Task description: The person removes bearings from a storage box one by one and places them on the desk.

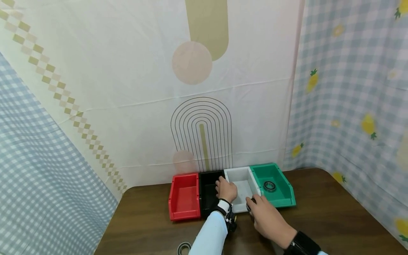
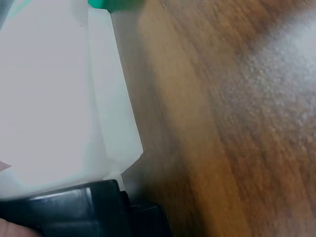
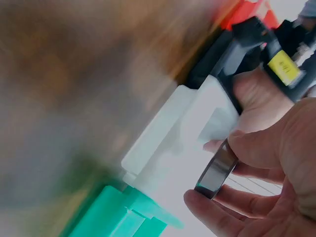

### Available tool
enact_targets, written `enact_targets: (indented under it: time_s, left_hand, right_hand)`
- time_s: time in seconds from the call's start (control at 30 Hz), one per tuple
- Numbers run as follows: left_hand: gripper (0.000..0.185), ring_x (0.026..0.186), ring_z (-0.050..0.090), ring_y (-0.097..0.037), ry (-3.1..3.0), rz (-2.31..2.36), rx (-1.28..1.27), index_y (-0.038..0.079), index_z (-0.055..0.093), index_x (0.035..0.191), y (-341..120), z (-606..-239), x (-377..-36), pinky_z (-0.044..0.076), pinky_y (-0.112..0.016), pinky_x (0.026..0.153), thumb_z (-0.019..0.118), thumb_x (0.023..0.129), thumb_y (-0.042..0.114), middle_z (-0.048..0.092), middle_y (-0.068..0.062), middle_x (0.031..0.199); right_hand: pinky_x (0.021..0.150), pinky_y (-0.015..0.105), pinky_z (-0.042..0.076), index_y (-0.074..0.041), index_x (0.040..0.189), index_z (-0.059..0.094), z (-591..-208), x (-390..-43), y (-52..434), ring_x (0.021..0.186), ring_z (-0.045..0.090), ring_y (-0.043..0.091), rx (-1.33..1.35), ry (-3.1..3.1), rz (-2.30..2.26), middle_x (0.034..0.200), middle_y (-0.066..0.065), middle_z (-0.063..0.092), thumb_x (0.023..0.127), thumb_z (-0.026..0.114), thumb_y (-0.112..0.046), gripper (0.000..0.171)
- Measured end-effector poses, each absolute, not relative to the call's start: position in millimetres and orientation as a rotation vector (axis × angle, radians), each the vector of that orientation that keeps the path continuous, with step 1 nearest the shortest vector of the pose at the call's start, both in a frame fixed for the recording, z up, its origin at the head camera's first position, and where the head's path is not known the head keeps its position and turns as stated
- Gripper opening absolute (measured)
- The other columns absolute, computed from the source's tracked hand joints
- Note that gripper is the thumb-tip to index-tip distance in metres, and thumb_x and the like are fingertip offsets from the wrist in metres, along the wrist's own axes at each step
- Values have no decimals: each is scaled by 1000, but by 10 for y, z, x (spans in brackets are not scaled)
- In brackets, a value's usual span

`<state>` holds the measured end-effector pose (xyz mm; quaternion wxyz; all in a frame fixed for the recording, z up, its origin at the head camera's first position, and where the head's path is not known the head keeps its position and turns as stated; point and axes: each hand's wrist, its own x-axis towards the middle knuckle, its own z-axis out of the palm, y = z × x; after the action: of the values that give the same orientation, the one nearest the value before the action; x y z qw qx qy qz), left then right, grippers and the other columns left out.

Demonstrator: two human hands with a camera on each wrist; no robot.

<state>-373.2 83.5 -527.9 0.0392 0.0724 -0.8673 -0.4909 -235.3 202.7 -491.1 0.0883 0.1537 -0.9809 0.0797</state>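
In the head view my right hand (image 1: 269, 219) is at the front of the white bin (image 1: 241, 204), pinching a dark ring. The right wrist view shows it as a metal bearing (image 3: 217, 170) seen edge-on, held between thumb and fingertips. My left hand (image 1: 227, 190) lies over the border between the black bin (image 1: 207, 193) and the white one, fingers reaching over the black side. Only a bit of a finger (image 2: 15, 230) shows by the black bin in the left wrist view; whether it holds anything I cannot tell.
A red bin (image 1: 185, 198) stands at the row's left end, a green bin (image 1: 280, 201) at its right end. Inside the green bin lies a bearing (image 1: 265, 186). Another bearing (image 1: 179, 249) is on the wooden table (image 1: 143, 219) beside the left sleeve. A patterned curtain (image 1: 143, 106) hangs behind.
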Motion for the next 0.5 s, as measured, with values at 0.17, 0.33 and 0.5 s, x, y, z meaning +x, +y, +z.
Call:
enact_targets:
  time_s: [0.17, 0.33, 0.5]
  left_hand:
    - [54, 133, 51, -51, -2660, -1500, 225, -4, 43, 155, 856, -5298, -3755, 42, -77, 106, 54, 105, 11, 49, -32, 148]
    - [54, 134, 50, -51, -2658, -1511, 226, -3, 42, 156, 838, -5328, -3778, 41, -77, 106, 53, 105, 11, 48, -32, 149]
    - [55, 135, 49, -52, -2655, -1511, 224, -3, 42, 157, 835, -5360, -3792, 41, -78, 106, 54, 105, 12, 47, -32, 150]
  right_hand:
    - [88, 43, 59, -3, 138, 66, -4921, -2135, 2087, 114, 62, 30, 454, -2928, 323, 123, 14, 64, 98, 74, -8, 41]
    - [85, 43, 59, -4, 135, 67, -4919, -2045, 2067, 109, 62, 26, 489, -2906, 356, 122, 12, 65, 97, 75, -9, 39]
    - [90, 47, 59, -2, 137, 66, -4906, -2017, 2041, 113, 62, 28, 507, -2937, 408, 126, 13, 65, 98, 75, -11, 40]
